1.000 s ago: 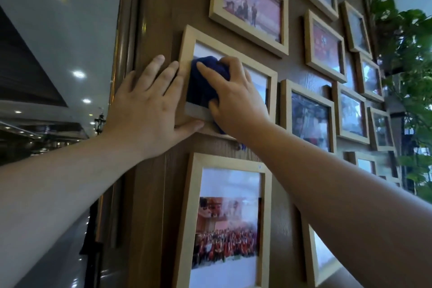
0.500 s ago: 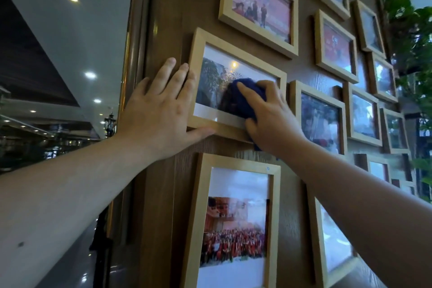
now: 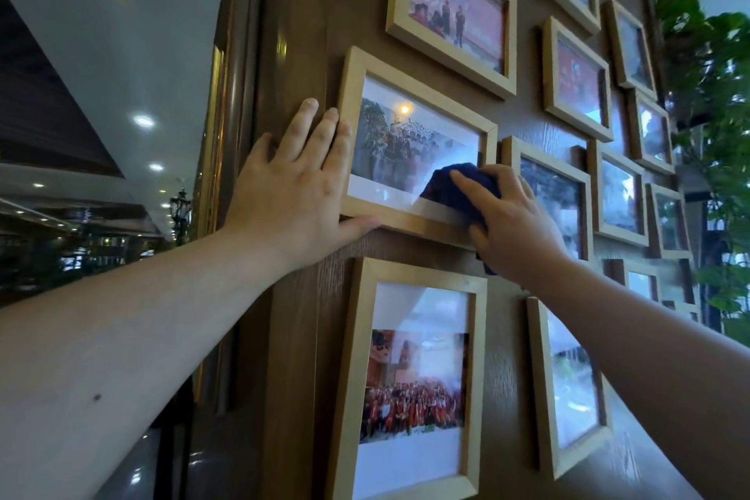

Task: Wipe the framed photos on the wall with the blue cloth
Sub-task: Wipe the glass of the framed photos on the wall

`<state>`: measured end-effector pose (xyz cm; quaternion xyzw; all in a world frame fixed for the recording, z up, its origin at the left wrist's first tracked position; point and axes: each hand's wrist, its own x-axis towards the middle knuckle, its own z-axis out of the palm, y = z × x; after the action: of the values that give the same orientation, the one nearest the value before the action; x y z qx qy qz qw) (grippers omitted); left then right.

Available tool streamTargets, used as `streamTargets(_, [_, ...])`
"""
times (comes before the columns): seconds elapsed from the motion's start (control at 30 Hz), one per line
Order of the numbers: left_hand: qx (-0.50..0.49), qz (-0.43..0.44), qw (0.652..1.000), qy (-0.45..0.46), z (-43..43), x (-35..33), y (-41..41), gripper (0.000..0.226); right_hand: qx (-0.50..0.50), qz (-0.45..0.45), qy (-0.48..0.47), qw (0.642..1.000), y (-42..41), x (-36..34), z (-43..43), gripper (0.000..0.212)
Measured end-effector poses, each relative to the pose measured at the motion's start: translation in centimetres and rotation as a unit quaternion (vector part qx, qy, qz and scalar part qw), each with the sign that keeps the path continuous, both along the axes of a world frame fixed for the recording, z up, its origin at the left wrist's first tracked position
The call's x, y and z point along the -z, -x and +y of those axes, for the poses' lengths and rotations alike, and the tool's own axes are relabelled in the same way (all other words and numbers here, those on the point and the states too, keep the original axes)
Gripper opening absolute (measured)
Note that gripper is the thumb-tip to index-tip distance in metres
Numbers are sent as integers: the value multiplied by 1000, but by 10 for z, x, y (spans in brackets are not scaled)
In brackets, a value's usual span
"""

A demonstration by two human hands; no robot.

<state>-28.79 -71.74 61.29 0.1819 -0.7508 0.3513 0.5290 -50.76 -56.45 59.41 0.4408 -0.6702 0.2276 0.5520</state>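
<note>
A light wooden framed photo (image 3: 406, 142) hangs on the brown wall at centre. My left hand (image 3: 292, 183) lies flat against the frame's left edge, fingers spread, thumb under its bottom rail. My right hand (image 3: 513, 219) presses a dark blue cloth (image 3: 450, 187) onto the glass at the frame's lower right corner. Most of the cloth is hidden under my fingers and palm.
Several more wooden framed photos cover the wall: one above (image 3: 454, 12), one below (image 3: 414, 382), others to the right (image 3: 556, 191). A green leafy plant (image 3: 714, 101) stands at the far right. A glossy dark column edge (image 3: 227, 134) runs down the left of the wall.
My right hand has slid the blue cloth from the left side of the glass across to its lower right corner. My left hand has stayed on the frame's left edge.
</note>
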Motion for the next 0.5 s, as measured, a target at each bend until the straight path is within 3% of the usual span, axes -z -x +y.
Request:
streamTargets(0.27, [13,13,1000,7,1,0,1,104,-67,144,-78,984,-63,-1,-27,60])
streamTargets(0.5, [23,11,1000,7,1,0,1,111,-35,119,-77,989,-43,7,-12,58])
